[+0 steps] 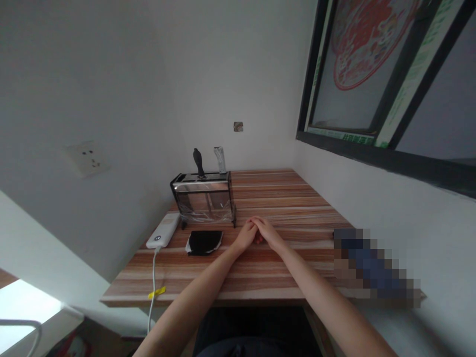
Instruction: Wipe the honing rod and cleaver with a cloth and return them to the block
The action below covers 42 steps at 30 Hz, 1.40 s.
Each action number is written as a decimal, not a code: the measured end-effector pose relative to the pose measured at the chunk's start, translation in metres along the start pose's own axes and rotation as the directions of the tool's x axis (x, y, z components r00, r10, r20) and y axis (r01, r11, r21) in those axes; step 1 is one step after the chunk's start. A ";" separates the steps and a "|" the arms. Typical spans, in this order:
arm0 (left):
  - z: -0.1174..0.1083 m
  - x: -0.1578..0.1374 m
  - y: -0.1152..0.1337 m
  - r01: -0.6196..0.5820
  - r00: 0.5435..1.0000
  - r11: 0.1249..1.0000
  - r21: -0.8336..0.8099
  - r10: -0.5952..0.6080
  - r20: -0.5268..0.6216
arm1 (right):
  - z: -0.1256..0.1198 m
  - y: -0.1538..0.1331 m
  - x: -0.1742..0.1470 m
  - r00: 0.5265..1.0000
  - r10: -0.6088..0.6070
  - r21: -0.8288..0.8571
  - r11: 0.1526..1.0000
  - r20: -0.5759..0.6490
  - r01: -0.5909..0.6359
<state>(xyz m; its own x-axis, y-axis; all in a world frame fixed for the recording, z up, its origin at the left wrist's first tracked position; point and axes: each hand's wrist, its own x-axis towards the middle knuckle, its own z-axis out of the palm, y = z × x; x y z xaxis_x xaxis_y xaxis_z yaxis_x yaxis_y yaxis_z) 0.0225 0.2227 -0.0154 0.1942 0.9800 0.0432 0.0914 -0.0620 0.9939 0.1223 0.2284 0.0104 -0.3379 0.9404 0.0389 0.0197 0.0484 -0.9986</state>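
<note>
Head view: left hand (pixel 245 236) and right hand (pixel 268 233) touch at the table (pixel 271 193); I cannot tell either grip's width. Black cloth (pixel 204 242) lies nearby, in front of the rack (pixel 203 186) with 2 handles (pixel 198 162).

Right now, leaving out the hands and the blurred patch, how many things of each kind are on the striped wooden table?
Black-framed rack with clear sides: 1
Upright handles in it, one black, one silver-grey: 2
White rounded rectangular box: 1
White cable: 1
Flat black piece with white edges: 1
Yellow tape strip: 1
Total: 7
</note>
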 end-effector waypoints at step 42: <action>-0.222 -0.112 0.018 0.070 0.964 0.528 0.847 0.182 -0.193 | 0.098 -0.020 0.006 0.983 -0.101 -0.765 0.616 0.157 0.185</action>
<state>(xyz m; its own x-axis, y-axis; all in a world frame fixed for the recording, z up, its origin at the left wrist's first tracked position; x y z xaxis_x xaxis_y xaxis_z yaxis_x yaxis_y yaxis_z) -0.2142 0.1538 0.0201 0.0155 0.9702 0.2420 0.8886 -0.1243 0.4415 0.0278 0.1998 0.0277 -0.4813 0.8664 0.1333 0.6698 0.4616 -0.5816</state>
